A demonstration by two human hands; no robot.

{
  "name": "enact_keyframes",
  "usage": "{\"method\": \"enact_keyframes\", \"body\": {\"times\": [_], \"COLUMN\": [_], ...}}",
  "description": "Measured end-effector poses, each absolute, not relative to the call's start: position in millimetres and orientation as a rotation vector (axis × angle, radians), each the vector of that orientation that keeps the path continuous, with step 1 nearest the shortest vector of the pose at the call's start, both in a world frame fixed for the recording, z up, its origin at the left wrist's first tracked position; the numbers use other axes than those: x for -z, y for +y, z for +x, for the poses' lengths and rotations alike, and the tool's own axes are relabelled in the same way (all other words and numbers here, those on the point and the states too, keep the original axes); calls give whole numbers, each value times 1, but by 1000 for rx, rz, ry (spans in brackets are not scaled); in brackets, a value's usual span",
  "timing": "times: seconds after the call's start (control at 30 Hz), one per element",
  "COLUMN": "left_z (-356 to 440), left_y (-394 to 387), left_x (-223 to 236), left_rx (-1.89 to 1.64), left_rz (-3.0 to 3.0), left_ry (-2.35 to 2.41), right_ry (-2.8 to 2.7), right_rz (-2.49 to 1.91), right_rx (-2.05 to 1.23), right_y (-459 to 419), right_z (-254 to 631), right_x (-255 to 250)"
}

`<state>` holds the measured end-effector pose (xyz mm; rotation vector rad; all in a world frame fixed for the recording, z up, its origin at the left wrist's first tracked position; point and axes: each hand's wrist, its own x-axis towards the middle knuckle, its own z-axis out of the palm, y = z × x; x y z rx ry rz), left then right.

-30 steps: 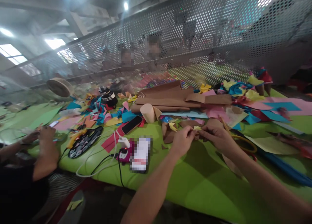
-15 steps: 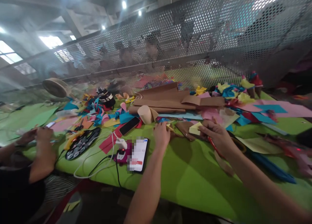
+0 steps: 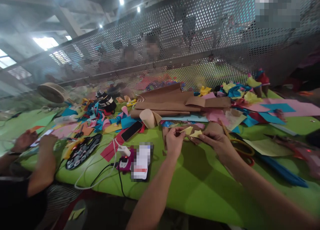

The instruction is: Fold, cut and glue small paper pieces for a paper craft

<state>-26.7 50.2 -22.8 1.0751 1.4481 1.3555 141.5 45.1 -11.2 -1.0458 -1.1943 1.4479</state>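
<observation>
green table (image 3: pixel 190 193); yellow paper (image 3: pixel 187 130) pinched in left hand (image 3: pixel 175 141), yellow scrap (image 3: pixel 196 134) just beside, pinched in right hand (image 3: pixel 218 140)

Head camera, close above green table (image 3: pixel 197 190), facing forward and down.

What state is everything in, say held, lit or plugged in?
Left hand, pinching one yellow paper piece
Right hand, pinching another yellow paper piece
Phone beside magenta block, screen lit
Black phone, screen dark
White charger, apparently plugged into magenta block
Brown paper, piled in loose sheets
</observation>
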Motion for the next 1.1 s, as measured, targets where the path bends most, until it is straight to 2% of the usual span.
{"method": "enact_keyframes", "body": {"times": [0.53, 0.93, 1.1], "left_z": [-8, -10, -7], "left_y": [30, 30, 31], "left_x": [15, 11, 14], "left_rx": [-1363, -1184, -1216], "left_rz": [1122, 1074, 1113], "left_ry": [1191, 1228, 1107], "right_ry": [-1247, -1667, -1737], "right_rz": [-1041, -952, -933], "right_rx": [-1241, -452, -398], "right_y": [54, 47, 47], "right_z": [147, 154, 156], "right_x": [33, 17, 19]}}
